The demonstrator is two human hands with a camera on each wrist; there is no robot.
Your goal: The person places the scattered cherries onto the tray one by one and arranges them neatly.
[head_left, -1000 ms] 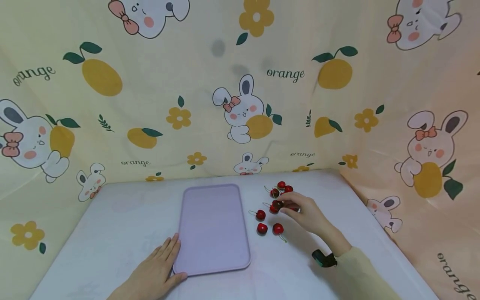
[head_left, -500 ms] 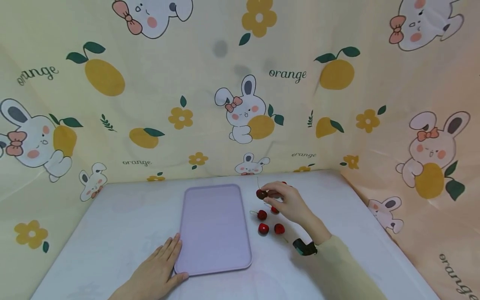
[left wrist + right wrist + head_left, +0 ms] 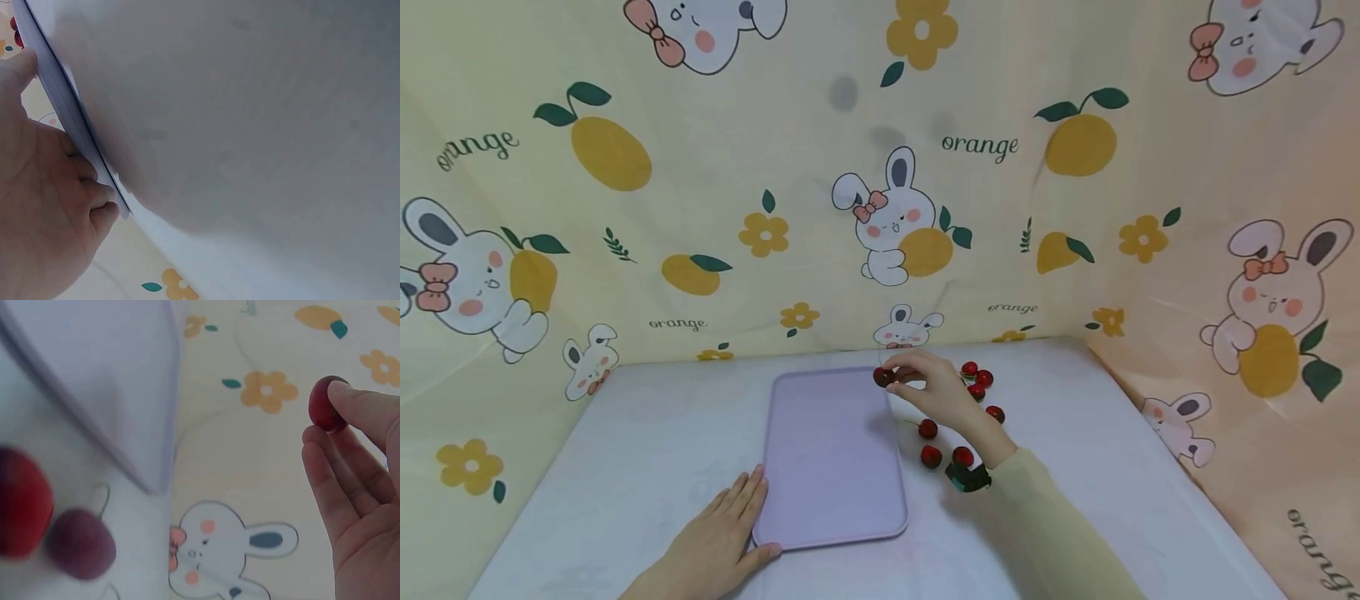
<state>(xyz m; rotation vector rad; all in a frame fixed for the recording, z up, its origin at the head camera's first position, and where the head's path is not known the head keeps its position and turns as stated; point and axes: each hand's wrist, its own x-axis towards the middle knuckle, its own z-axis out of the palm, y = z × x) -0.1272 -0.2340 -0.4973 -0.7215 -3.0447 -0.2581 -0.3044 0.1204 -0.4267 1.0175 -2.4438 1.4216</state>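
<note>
A dark red cherry (image 3: 883,377) is pinched between thumb and fingertips of my right hand (image 3: 928,387), over the tray's far right corner. The right wrist view shows this cherry (image 3: 327,404) raised, its skin smooth and dark. The flat lilac tray (image 3: 831,458) lies lengthwise on the white table with nothing on it. My left hand (image 3: 711,533) rests at the tray's near left corner, fingers straight along its side and thumb at the front edge. In the left wrist view, the left hand's fingertips (image 3: 103,209) touch the tray's rim (image 3: 62,106).
Right of the tray lie several loose cherries, among them one with a stem (image 3: 928,429), one nearer the front (image 3: 931,456) and a far one (image 3: 984,378). A patterned curtain (image 3: 790,167) stands behind the white table (image 3: 670,433). A dark wristband (image 3: 967,477) sits below the right wrist.
My right hand has lifted the cherry from the group and carried it left, from beside the tray to over its far right corner. The left hand has stayed at the tray.
</note>
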